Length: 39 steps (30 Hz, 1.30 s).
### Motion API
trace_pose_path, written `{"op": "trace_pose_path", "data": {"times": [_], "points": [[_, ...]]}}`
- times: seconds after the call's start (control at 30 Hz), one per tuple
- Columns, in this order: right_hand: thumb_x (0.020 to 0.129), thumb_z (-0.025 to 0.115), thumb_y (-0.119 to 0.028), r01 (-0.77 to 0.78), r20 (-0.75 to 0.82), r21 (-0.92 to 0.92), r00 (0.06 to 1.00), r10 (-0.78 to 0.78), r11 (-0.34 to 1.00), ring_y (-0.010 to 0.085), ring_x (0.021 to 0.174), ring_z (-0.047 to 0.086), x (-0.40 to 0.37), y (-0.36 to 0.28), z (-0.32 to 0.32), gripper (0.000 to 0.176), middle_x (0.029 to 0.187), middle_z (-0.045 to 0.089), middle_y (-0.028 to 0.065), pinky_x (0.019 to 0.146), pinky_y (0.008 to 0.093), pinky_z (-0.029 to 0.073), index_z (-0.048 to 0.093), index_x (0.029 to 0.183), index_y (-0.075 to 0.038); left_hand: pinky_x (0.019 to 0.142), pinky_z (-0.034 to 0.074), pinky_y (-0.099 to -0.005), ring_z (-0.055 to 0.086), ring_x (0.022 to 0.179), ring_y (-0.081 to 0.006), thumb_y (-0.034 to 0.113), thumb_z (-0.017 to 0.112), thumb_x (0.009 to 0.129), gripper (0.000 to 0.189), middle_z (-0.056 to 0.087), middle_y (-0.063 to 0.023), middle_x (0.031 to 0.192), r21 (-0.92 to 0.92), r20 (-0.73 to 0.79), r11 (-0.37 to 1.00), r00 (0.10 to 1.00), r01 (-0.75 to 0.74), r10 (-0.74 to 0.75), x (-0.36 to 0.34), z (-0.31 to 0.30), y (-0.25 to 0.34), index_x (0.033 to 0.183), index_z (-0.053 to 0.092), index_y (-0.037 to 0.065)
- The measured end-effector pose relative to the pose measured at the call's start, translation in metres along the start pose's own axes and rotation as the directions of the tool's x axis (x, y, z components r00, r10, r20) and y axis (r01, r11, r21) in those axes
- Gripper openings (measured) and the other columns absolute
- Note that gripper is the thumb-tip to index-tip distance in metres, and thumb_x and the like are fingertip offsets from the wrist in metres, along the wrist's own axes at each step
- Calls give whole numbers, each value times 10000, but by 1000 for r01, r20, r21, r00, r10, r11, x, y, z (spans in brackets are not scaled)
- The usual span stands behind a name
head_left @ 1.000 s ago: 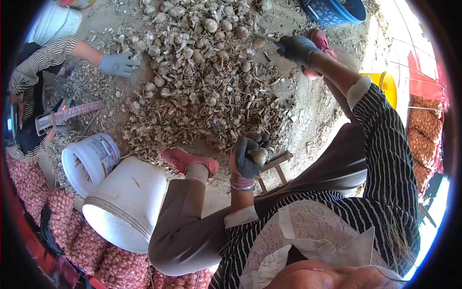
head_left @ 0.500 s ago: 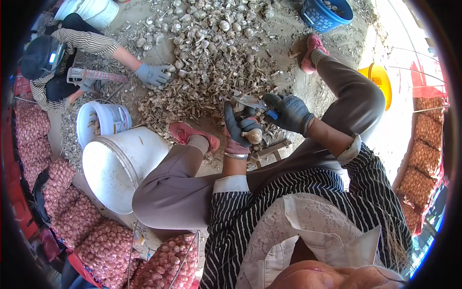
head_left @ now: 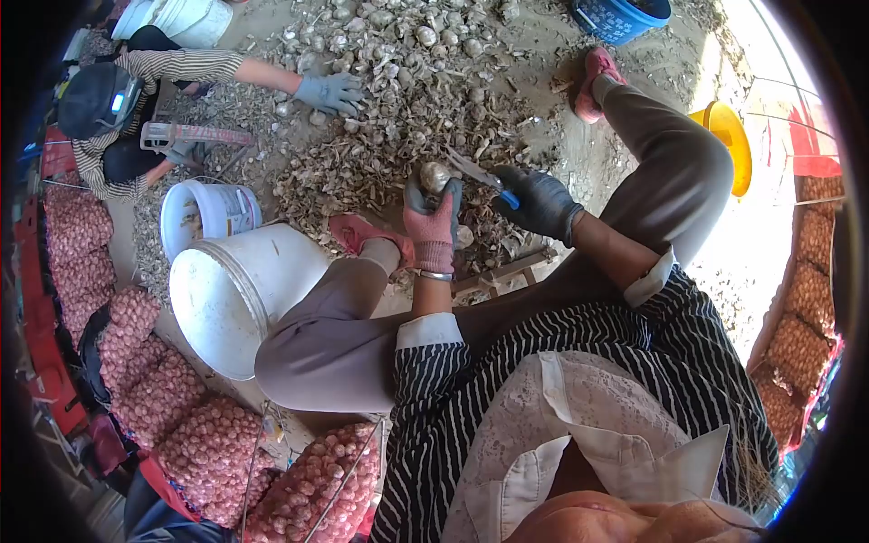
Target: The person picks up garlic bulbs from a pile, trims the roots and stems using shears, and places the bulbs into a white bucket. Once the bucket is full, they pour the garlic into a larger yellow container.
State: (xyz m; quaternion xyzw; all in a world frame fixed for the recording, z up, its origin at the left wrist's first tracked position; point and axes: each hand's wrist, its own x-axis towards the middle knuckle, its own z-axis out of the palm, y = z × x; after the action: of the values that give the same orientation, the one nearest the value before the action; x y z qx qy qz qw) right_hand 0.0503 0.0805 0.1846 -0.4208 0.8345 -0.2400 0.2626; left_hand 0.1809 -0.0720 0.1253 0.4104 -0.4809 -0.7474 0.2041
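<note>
- One garlic bulb (head_left: 435,176) sits clamped in the left hand (head_left: 432,215), at its far end.
- Right hand (head_left: 541,201) grips shears (head_left: 477,172) just right of the bulb, their long axis slanting far and left.

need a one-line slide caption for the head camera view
A gloved left hand holds a garlic bulb while the right hand grips blue-handled shears near a heap of loose garlic.

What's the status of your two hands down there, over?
Left hand holding a garlic bulb. Right hand gripping blue-handled cutters, blades close to the bulb. Nothing visible blocking them; co-worker's hand well apart, at the garlic pile.
</note>
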Motion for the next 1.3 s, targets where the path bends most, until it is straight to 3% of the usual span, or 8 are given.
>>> {"op": "trace_pose_path", "data": {"times": [0.13,0.57,0.77,0.87,1.0,1.1,1.23,1.3], "points": [[808,615,-282,67,-47,-99,996,-72,993,395,782,618,-1,5,0,451,890,621,220,701,484,485,506,1176,-44,997,416,-330,527,1155,-207,-26,755,685,704,546,-124,1243,199,47,952,973,-231,226,0,7,-2,1312,434,-14],[832,583,-329,135,-35,-427,986,-165,894,369,754,621,-12,13,1,463,899,618,213,681,472,479,527,1188,-39,905,472,-320,600,1003,-183,66,809,641,605,613,-96,1104,664,187,658,931,-354,313,-5,-10,-9,1174,530,0],[862,566,-285,37,245,-309,969,42,950,371,729,635,-11,27,14,228,740,631,195,639,474,480,596,977,-90,867,487,-302,607,965,-164,62,784,676,543,629,-93,1067,610,197,730,952,-307,235,-3,-20,-27,1160,548,-9],[861,583,-280,56,79,14,995,-57,998,390,753,625,-8,36,31,228,774,633,207,637,471,474,596,989,-92,708,527,-277,621,817,-150,4,717,761,482,640,-90,1021,21,77,993,990,-118,116,2,-33,-23,1214,550,-7],[850,619,-145,-194,55,616,977,204,763,69,739,377,-1,42,32,95,771,448,-55,665,274,413,572,895,-76,566,497,-301,586,710,-145,103,564,907,350,611,-73,930,-146,111,988,992,-44,61,-23,-112,83,1254,545,62],[865,631,-217,-280,72,698,943,325,659,53,700,488,0,29,18,169,716,520,-21,623,259,449,566,901,-64,594,485,-260,500,647,-105,172,570,923,345,464,5,743,260,-454,935,825,-240,337,-61,-161,177,1250,544,67],[889,642,-266,-390,242,732,915,322,558,92,577,542,15,52,42,253,748,576,-4,521,266,464,589,1013,-52,524,468,-256,565,586,-141,197,677,858,358,606,-57,800,678,-335,612,569,-408,751,-84,-234,260,1166,571,50],[891,642,-271,-400,251,731,911,327,552,84,583,542,15,50,40,245,735,573,-10,525,260,464,590,993,-54,739,526,-344,625,855,-249,217,729,803,549,606,-145,1003,758,-373,625,663,-186,649,-84,-278,264,1279,500,66]]}}
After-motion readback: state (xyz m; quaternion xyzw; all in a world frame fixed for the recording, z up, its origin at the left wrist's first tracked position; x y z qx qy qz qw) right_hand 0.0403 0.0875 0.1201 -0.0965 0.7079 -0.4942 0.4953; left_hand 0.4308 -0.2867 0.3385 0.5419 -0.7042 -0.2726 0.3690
